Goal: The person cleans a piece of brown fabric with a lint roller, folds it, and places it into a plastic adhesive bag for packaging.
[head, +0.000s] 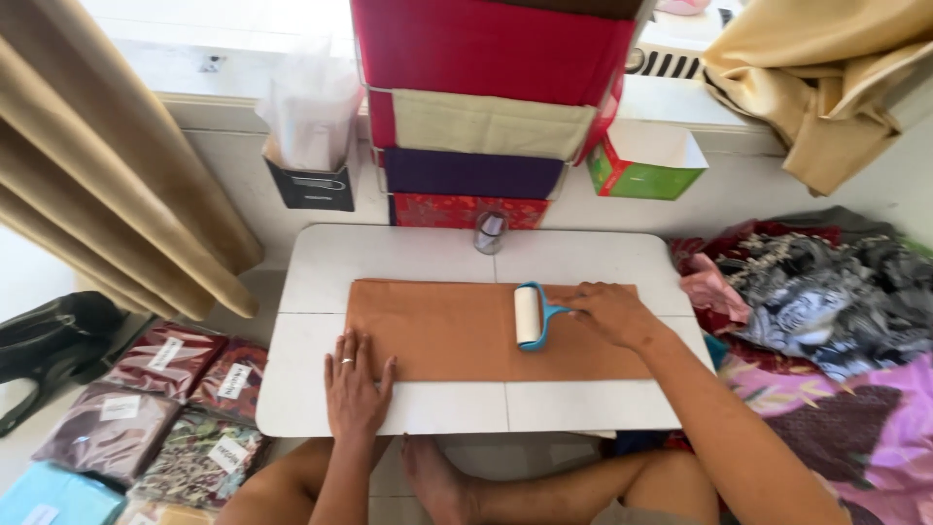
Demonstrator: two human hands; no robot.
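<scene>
A folded rust-orange cloth (pixel 447 331) lies flat across a low white table (pixel 408 258). My left hand (pixel 357 386) presses flat on the cloth's near-left corner, fingers spread, a ring on one finger. My right hand (pixel 610 313) grips the blue handle of a lint roller (pixel 530 316), whose white roll rests on the cloth right of centre.
A small glass jar (pixel 490 233) stands at the table's far edge. Stacked folded fabrics (pixel 476 97) rise behind it, with a tissue holder (pixel 311 146) to the left and a green box (pixel 646 160) to the right. Bagged cloths (pixel 155 389) lie at left, piled fabrics (pixel 816 301) at right.
</scene>
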